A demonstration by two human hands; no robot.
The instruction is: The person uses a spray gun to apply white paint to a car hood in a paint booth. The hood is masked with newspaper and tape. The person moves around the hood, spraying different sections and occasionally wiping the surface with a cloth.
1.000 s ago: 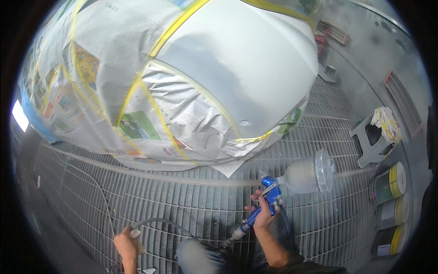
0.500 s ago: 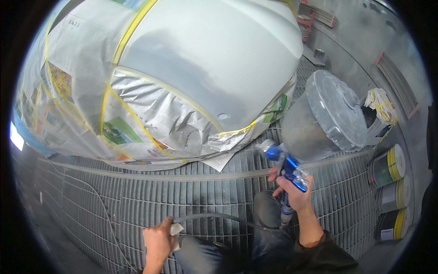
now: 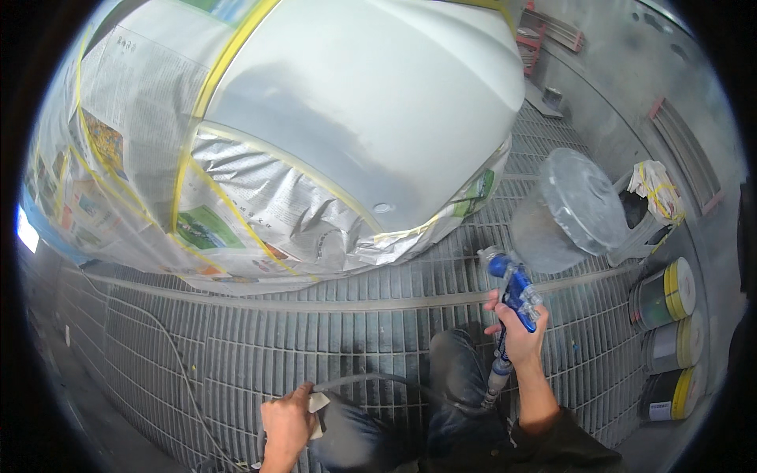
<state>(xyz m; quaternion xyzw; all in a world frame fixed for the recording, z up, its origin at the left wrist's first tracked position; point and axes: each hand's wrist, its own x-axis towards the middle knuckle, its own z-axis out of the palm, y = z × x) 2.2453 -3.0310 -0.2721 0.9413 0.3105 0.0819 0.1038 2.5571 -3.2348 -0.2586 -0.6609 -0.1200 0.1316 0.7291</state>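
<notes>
In my right hand (image 3: pixel 523 340) is a blue spray gun (image 3: pixel 517 290), its handle wrapped by my fingers. A cloudy, lidded plastic cup (image 3: pixel 544 235) sits on top of the gun, tilted to the right. From the gun's lower end a grey air hose (image 3: pixel 371 380) curves left across my knees. My left hand (image 3: pixel 285 414) is closed around the hose and has a small off-white piece (image 3: pixel 318 411), perhaps cloth or paper, by its fingers. Beyond the gun stands a curved white car panel (image 3: pixel 394 94) with a grey patch, apart from the nozzle.
Newspaper masking (image 3: pixel 150 79) and yellow tape (image 3: pixel 229 59) surround the panel. Grated metal flooring (image 3: pixel 260 339) lies below. Several cans, including a dark one (image 3: pixel 661 296), line the right side, near a container draped with crumpled paper (image 3: pixel 656 189). A thin line (image 3: pixel 177 347) crosses the left floor.
The spray gun and its cup have shifted slightly right, farther from the panel; the cup looks smaller. My left hand has moved a little right, still holding the hose.
</notes>
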